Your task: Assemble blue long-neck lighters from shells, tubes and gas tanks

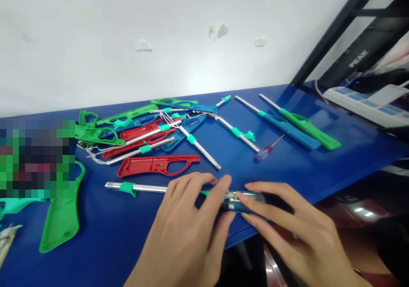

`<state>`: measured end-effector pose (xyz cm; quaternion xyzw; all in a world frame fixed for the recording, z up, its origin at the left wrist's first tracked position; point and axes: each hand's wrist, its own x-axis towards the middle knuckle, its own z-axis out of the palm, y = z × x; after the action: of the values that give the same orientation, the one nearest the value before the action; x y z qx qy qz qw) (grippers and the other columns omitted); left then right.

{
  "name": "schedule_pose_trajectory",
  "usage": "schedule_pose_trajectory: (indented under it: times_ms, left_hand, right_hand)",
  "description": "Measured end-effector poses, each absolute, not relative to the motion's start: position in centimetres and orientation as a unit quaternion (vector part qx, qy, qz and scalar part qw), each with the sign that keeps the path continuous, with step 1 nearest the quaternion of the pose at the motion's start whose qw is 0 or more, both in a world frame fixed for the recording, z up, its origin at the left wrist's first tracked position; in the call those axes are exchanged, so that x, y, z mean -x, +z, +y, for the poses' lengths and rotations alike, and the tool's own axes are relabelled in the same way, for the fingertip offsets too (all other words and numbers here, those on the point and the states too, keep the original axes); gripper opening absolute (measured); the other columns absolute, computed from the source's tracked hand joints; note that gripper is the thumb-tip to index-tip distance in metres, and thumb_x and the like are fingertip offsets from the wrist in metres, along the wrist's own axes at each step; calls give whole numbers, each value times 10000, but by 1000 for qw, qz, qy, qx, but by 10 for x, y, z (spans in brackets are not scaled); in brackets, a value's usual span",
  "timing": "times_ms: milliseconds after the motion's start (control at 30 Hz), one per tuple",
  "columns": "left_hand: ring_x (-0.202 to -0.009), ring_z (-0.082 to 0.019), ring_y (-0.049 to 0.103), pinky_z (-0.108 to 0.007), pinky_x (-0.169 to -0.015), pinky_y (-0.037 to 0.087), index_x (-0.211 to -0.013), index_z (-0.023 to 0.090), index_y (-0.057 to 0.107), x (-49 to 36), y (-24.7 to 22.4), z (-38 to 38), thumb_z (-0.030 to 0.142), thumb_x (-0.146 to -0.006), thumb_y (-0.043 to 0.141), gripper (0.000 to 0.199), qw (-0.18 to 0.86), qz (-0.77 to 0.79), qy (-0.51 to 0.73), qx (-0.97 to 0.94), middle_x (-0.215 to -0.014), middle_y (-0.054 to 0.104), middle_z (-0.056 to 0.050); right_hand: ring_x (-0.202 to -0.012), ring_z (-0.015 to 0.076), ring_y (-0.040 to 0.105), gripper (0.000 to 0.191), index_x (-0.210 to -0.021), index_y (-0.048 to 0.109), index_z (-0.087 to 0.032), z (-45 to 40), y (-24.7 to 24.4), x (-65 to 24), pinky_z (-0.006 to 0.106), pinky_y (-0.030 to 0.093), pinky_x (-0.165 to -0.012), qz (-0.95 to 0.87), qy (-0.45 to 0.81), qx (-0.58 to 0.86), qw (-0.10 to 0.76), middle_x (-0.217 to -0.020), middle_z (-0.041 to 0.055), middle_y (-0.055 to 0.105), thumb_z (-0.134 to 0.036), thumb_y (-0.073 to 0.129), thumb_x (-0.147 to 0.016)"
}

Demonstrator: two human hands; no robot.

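Near the front edge of the table, my left hand (191, 219) is closed around the middle of a long-necked lighter with a blue handle (232, 207). Its metal tube (148, 188) points left and carries a teal plastic piece (128, 188). The handle is open on top, with a clear part like a fuel tank (251, 196) lying inside. My right hand (294, 219) grips the handle's right end, one finger on the clear part and the thumb at the near side. My left fingers hide much of the trigger area.
Beyond my hands lie a red handle shell (140, 166), loose metal tubes with wires (201, 150) and several green shells (128, 114). A screwdriver (263, 153) lies near assembled blue (287, 129) and green lighters (311, 131). A green shell (62, 219) lies left; a power strip (354, 104) stands right.
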<state>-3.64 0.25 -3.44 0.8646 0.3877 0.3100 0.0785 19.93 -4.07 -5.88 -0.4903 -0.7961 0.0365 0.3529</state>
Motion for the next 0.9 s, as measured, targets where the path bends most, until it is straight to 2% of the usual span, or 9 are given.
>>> schedule_pose_trajectory:
  times_ms: [67, 167, 333, 733, 900]
  left_hand:
    - [-1215, -252, 598, -449, -1023, 528, -1455, 204, 560, 40, -34, 1, 166, -1041, 566, 416, 70, 417, 333, -843, -1335, 632, -100]
    - [-1156, -240, 606, -445, -983, 545, -1352, 217, 636, 44, -34, -3, 150, -1026, 570, 339, 84, 426, 337, -835, -1274, 636, -87]
    - [-1135, -272, 594, -527, -971, 548, -1266, 237, 677, 45, -34, -3, 151, -1029, 579, 271, 78, 410, 316, -852, -1237, 641, -88]
    - [-1101, -260, 610, -521, -962, 532, -1202, 239, 655, 42, -34, -2, 148, -1038, 579, 202, 81, 407, 324, -850, -1202, 668, -66]
    - [-1123, -259, 602, -536, -1002, 500, -1188, 256, 651, 41, -31, -1, 180, -1051, 568, 177, 105, 420, 305, -848, -1204, 658, -56]
  right_hand:
    - [-1237, 145, 648, 375, -1402, 672, -332, -40, -58, -199, 248, 571, -1029, -795, 40, 491, 355, -1372, 21, 636, -210, 663, -1047]
    - [-1218, 136, 658, 352, -1394, 675, -345, -40, -57, -198, 240, 572, -1021, -795, 44, 493, 351, -1351, 13, 645, -232, 640, -1063]
    - [-1216, 154, 664, 368, -1394, 677, -349, -39, -59, -198, 274, 585, -1004, -789, 46, 494, 362, -1355, 24, 648, -220, 663, -1049]
    - [-1219, 145, 661, 362, -1381, 683, -345, -39, -61, -198, 266, 576, -1026, -790, 37, 491, 365, -1347, 17, 651, -215, 673, -1044]
    - [-1212, 158, 674, 347, -1367, 700, -337, -38, -61, -197, 283, 590, -1022, -787, 33, 490, 373, -1337, 25, 667, -224, 678, -1040]
